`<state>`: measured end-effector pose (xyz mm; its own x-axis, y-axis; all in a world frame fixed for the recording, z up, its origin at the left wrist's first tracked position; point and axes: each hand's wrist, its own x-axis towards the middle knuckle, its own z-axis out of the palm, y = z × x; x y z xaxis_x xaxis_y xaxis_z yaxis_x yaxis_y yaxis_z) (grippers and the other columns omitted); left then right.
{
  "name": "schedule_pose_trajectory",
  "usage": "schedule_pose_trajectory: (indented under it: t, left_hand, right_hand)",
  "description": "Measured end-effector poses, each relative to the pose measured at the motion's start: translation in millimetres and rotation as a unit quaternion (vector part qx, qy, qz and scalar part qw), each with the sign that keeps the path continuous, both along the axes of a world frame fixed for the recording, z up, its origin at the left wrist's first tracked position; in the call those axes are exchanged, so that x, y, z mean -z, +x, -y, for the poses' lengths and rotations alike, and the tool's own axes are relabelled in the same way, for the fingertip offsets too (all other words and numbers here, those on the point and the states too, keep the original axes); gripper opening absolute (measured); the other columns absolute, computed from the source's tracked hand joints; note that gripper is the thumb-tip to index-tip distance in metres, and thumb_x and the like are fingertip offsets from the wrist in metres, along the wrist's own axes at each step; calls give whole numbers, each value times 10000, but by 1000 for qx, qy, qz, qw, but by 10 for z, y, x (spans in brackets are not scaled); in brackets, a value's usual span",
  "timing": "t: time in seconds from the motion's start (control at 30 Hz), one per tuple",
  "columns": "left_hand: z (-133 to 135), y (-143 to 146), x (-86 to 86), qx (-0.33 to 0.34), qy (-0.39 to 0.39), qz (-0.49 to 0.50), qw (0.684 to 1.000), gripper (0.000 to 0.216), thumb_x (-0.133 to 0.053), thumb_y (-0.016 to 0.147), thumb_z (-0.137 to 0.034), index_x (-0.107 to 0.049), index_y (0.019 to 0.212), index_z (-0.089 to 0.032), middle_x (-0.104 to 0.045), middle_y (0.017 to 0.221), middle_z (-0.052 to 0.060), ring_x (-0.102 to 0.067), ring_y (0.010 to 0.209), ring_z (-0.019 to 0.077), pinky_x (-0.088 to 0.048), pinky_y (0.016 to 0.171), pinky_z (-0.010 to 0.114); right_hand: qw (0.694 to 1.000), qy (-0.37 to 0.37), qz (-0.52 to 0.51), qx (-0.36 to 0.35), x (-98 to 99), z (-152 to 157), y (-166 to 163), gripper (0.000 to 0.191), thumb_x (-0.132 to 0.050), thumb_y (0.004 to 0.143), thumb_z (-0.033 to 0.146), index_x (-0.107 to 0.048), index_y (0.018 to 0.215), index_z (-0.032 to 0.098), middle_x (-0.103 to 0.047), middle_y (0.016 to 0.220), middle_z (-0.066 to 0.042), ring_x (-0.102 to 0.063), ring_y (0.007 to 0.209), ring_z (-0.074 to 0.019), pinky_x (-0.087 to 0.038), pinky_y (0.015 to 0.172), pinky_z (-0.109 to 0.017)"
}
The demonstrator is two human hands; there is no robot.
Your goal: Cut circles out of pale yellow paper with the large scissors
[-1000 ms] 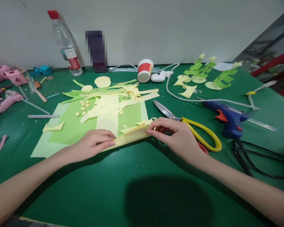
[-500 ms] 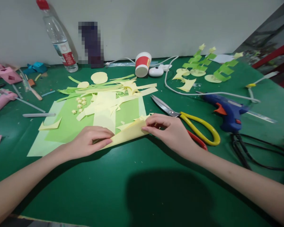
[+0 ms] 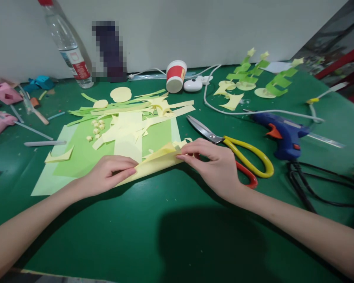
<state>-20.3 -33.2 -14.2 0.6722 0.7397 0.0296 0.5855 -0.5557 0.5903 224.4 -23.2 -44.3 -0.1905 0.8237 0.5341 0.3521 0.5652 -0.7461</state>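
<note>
My left hand [image 3: 109, 173] pinches the near left end of a pale yellow paper sheet [image 3: 153, 162] that lies folded over at the front of the green paper sheets [image 3: 85, 155]. My right hand [image 3: 215, 161] pinches the sheet's right end, fingers closed on its edge. The yellow sheet is bent upward between the two hands. Yellow and green paper strips and cut-outs [image 3: 135, 118] are piled on the green sheets behind it. Scissors with yellow and red handles [image 3: 238, 155] lie just right of my right hand.
A blue glue gun [image 3: 283, 133] with black cable lies at the right. A water bottle [image 3: 67, 47], red-and-white paper cup [image 3: 174, 76] and white cable stand near the back wall. Green paper ladders [image 3: 253, 74] sit far right; pink paper pieces [image 3: 2, 94] far left.
Both hands keep hold of the yellow sheet while its far layer lifts and bends a little more. The view has tilted slightly down, so everything sits higher in the frame.
</note>
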Motion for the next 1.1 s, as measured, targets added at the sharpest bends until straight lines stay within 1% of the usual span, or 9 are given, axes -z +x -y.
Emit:
schedule_pose_trajectory:
  t: [0.1,0.3,0.37,0.47,0.53,0.67,0.77,0.97,1.1]
  left_hand:
    - [-8,-4,1,-3,-1,6,1000,265,-415,892,-184,-588,698,-131,-627,759,40,-581,680,112,-412,628,196]
    - [4,-14,14,-3,22,-3,1000,250,-403,899,-204,-618,794,-133,-662,824,49,-613,745,130,-428,658,193]
    - [16,-21,23,-17,48,-25,998,239,-403,903,-237,-616,944,-135,-672,853,47,-619,735,130,-426,646,193]
    - [35,-32,26,-33,90,-70,993,344,-372,918,-277,-476,1231,-180,-663,767,1,-589,607,106,-397,576,187]
    - [48,-35,19,-18,112,-90,989,378,-325,932,-260,-407,1297,-215,-636,699,-20,-563,571,99,-377,554,183]
    - [66,-26,-4,19,117,-104,988,372,-272,930,-186,-457,1251,-226,-667,823,8,-598,701,113,-397,618,192]
    - [71,-11,-12,-1,100,-100,990,321,-307,924,-198,-495,1184,-184,-675,941,31,-621,776,126,-419,659,203]
    - [87,0,-42,4,94,-96,991,269,-316,915,-202,-542,1059,-173,-675,970,34,-633,820,138,-436,699,216]
    - [125,-6,-103,20,89,-125,988,271,-321,909,-228,-507,1102,-192,-654,1038,44,-625,868,154,-445,736,235]
  right_hand:
    - [999,52,3,-9,12,-3,9,139,-641,730,59,-656,692,193,-696,684,-31,-611,634,-162,-500,610,-315]
    - [991,126,28,-30,47,9,47,201,-605,749,33,-665,777,222,-710,689,-30,-621,615,-165,-494,598,-332]
    - [989,139,36,-35,50,9,55,196,-595,751,30,-663,763,214,-704,673,-41,-626,615,-169,-495,582,-326]
    - [988,145,41,-33,39,9,56,203,-577,764,40,-658,764,226,-703,682,-41,-638,625,-175,-507,579,-326]
    - [988,145,43,-33,27,13,56,210,-569,770,44,-652,771,238,-703,692,-36,-647,636,-177,-516,581,-324]
    - [987,146,49,-36,13,24,58,203,-570,772,37,-640,774,227,-703,701,-45,-654,650,-175,-526,593,-318]
    - [986,152,56,-38,12,29,59,196,-573,772,31,-631,782,219,-699,705,-46,-652,662,-169,-527,601,-311]
    - [977,193,86,-38,-43,26,86,170,-590,753,29,-627,719,191,-684,838,-116,-601,689,-187,-486,576,-338]
    - [969,182,130,-103,-85,-16,130,140,-593,762,71,-610,764,210,-698,751,-49,-600,673,-171,-505,618,-330]
